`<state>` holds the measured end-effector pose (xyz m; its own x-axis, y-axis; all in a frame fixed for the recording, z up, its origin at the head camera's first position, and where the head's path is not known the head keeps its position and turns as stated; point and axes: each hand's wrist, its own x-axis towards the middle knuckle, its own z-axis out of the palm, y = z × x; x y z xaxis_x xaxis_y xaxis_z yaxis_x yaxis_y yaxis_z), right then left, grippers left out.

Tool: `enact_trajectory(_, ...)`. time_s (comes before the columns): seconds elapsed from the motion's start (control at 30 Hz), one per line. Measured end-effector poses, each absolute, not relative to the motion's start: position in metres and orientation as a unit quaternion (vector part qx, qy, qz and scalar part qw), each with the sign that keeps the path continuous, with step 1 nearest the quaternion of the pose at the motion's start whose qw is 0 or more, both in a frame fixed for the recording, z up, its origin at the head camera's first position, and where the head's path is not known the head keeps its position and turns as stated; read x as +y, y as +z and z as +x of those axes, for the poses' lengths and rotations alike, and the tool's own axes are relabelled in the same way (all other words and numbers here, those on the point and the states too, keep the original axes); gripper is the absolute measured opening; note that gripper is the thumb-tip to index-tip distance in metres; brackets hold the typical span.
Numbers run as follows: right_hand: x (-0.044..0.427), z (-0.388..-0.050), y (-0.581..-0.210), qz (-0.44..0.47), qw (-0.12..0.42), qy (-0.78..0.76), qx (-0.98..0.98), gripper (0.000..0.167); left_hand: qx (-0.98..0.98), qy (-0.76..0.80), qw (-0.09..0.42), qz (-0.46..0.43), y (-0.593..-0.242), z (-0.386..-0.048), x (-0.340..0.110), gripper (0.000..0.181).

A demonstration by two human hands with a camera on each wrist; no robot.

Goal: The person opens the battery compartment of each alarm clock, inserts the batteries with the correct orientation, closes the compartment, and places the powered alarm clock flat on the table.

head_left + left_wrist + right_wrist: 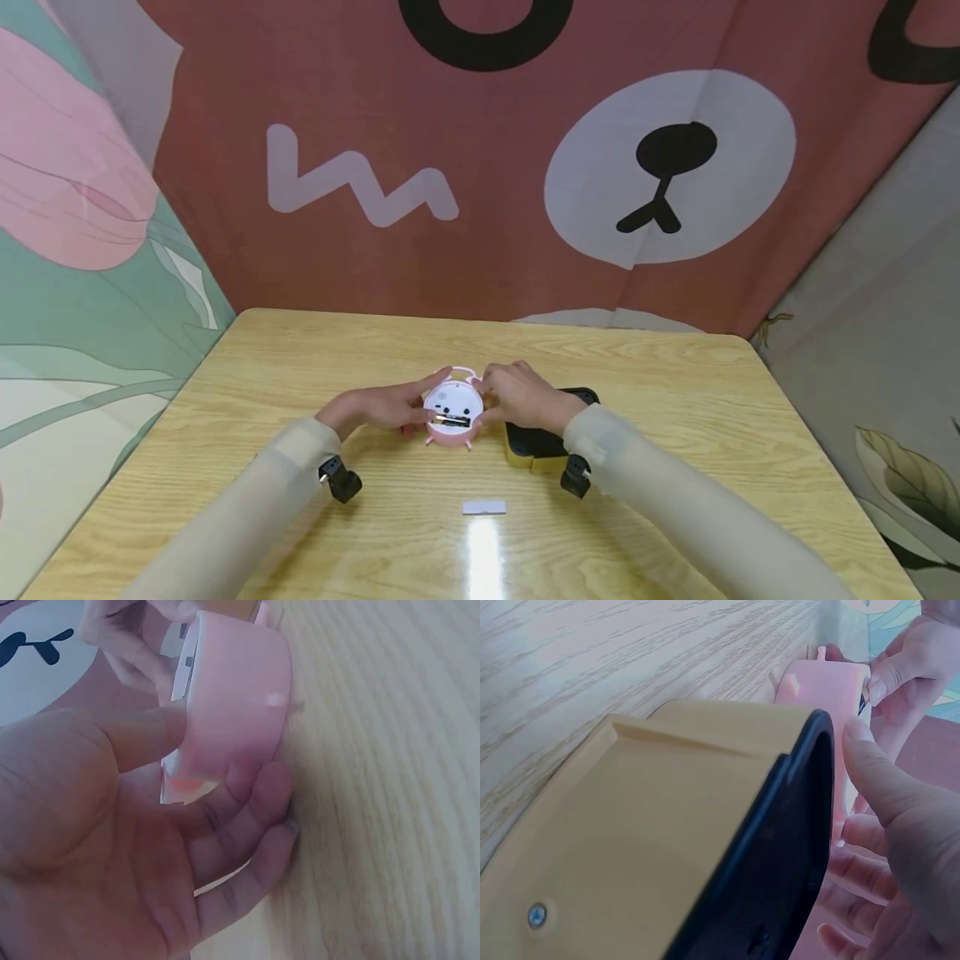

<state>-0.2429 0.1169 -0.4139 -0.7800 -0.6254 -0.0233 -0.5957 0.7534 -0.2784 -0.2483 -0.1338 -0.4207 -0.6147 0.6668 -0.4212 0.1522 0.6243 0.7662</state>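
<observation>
A pink alarm clock [458, 395] lies on the table with its white back facing up. In that back, the battery compartment [452, 421] is uncovered, and a battery seems to lie in it. My left hand [384, 407] grips the clock's left side, its thumb [154, 735] on the edge of the back and its other fingers curled beneath the pink casing [236, 690]. From the right, my right hand [521, 395] holds the opposite rim, with the thumb [870, 765] against the back edge. A small white strip [483, 507], apparently the battery cover, lies nearer to me.
Just under my right wrist stands a black-and-yellow object [517, 454] with a screw [537, 915] in its side. The wooden table [360, 533] runs back to a printed bear curtain [375, 275]. More patterned cloth [67, 317] hangs at the left.
</observation>
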Motion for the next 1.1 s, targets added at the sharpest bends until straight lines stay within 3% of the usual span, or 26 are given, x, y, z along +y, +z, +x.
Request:
enact_trajectory(0.5,0.118,-0.242,-0.415,-0.319,0.058,-0.121,0.938,0.044,0.857,0.305,0.334,0.246,-0.413,-0.248,-0.124,0.076)
enact_trajectory(0.8,0.118,-0.242,-0.416,-0.317,0.059,-0.116,0.939,0.049,0.9,0.241,0.313,0.183,-0.398,-0.253,-0.11,0.087)
enact_trajectory(1.1,0.118,-0.242,-0.417,-0.321,0.054,-0.116,0.938,0.047,0.911,0.226,0.306,0.16,-0.392,-0.253,-0.103,0.087)
